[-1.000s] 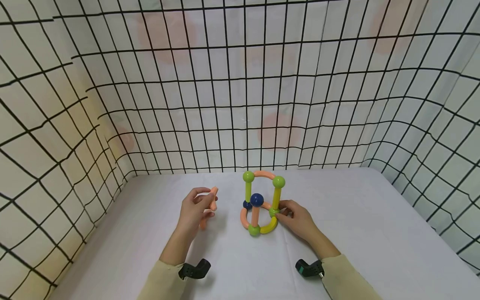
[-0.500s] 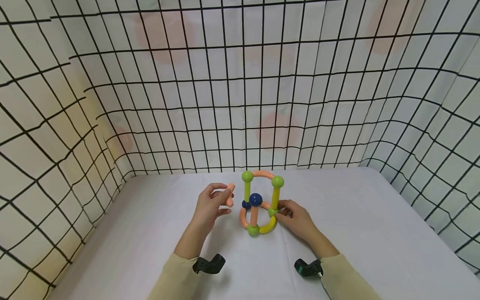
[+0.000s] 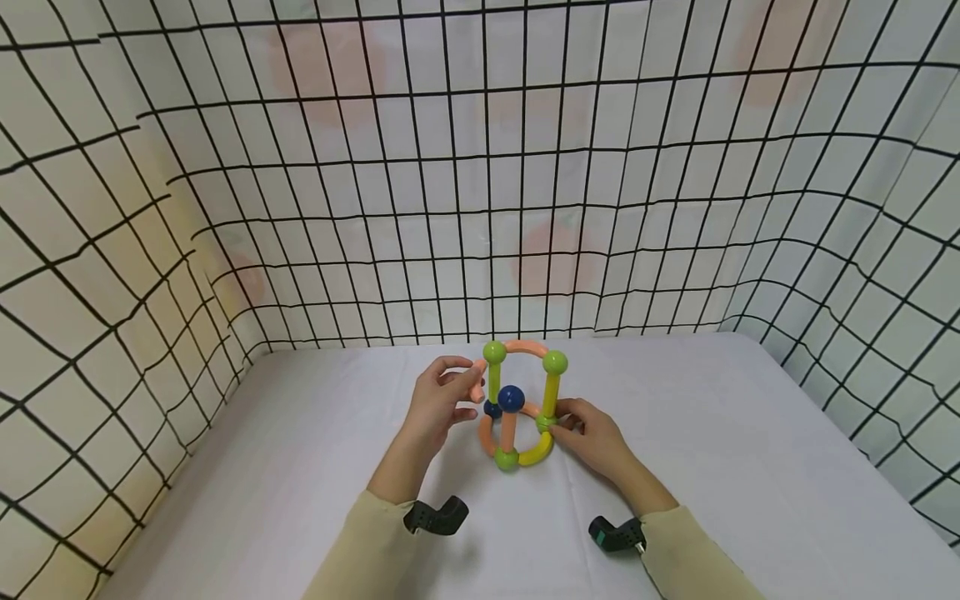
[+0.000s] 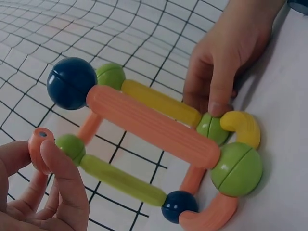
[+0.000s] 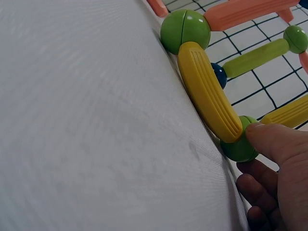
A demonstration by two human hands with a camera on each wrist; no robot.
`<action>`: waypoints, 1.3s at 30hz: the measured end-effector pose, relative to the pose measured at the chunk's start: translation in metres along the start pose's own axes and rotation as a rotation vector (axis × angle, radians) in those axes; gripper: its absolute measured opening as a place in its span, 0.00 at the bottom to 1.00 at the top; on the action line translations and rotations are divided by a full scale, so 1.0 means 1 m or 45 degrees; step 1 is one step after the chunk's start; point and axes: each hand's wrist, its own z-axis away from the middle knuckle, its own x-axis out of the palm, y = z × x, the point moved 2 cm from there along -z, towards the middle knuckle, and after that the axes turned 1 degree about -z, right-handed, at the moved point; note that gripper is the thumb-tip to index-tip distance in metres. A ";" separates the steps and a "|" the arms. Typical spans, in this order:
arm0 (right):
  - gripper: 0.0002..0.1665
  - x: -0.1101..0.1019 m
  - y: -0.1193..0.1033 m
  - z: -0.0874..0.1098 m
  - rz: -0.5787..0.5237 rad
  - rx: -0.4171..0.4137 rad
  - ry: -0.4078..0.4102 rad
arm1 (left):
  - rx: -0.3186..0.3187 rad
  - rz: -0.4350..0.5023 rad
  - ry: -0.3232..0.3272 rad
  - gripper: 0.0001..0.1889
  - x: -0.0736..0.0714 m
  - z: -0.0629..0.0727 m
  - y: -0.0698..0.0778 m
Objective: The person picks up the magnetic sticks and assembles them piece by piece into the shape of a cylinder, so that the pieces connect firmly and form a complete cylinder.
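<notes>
In the head view, my left hand pinches a short salmon-pink curved magnetic rod between thumb and fingers. One end of that rod, with a dark dot in it, faces the left wrist view, close beside a green ball. A frame of magnetic rods and balls stands on the table. Its base ring includes a yellow curved rod and pink curved ones. Three uprights rise from it; the front pink one carries a navy ball. My right hand pinches the base's right green ball.
A pink curved rod bridges the two green balls at the frame's top rear. White cloth covers the table. Behind and along both sides rises a black grid net over pale sheeting.
My left hand has carried the pink rod rightward and slightly up, from well left of the frame to beside its left upright. My right hand has stayed at the base's green ball.
</notes>
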 end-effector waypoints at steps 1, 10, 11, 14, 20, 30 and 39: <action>0.20 0.000 0.000 0.000 -0.001 -0.003 0.001 | -0.003 -0.003 0.000 0.21 0.001 -0.001 0.000; 0.20 0.000 0.001 0.000 0.007 0.000 0.005 | -0.039 0.033 0.030 0.23 0.008 -0.004 0.000; 0.20 0.000 0.000 0.000 0.009 0.003 0.004 | -0.041 0.042 0.034 0.23 0.008 -0.004 0.000; 0.20 0.000 -0.001 0.000 -0.006 0.007 -0.002 | -0.052 0.078 0.038 0.23 0.008 -0.003 0.000; 0.21 -0.003 -0.003 0.000 -0.048 -0.001 -0.046 | -0.056 0.159 0.030 0.19 0.005 0.001 -0.004; 0.15 -0.035 -0.010 -0.005 -0.101 0.029 0.141 | -0.065 0.206 -0.007 0.17 0.005 0.003 -0.006; 0.05 -0.058 -0.058 0.004 -0.114 -0.346 0.566 | -0.041 0.233 -0.032 0.18 0.005 0.003 -0.007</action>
